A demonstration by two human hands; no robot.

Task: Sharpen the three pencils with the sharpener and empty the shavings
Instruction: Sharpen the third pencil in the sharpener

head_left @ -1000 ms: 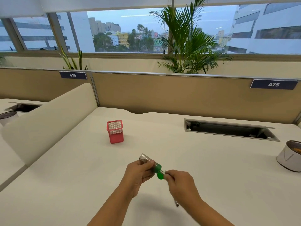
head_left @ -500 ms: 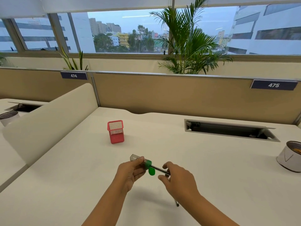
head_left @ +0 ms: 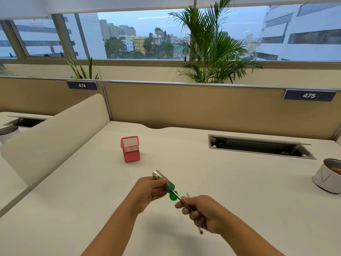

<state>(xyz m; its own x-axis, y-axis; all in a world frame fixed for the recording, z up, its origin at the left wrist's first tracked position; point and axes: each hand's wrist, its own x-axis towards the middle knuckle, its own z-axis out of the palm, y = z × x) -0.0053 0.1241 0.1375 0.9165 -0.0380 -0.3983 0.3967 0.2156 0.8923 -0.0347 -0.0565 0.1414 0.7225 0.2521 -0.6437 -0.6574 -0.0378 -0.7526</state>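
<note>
L hand [head_left: 147,193] fingers curled round sharpener [head_left: 167,183], held above desk [head_left: 73,209]; R hand [head_left: 201,211] fingers closed on pencil [head_left: 177,195], tip in sharpener's green end; red mesh holder [head_left: 130,149] behind

The sharpener [head_left: 162,179] has a shiny metal body and glossy green plastic end. Beyond it, the red cup [head_left: 130,149] is wire mesh on a smooth matt desk [head_left: 239,182].

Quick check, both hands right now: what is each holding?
Left hand: closed on the sharpener.
Right hand: closed on pencils, one tip in the sharpener.
</note>
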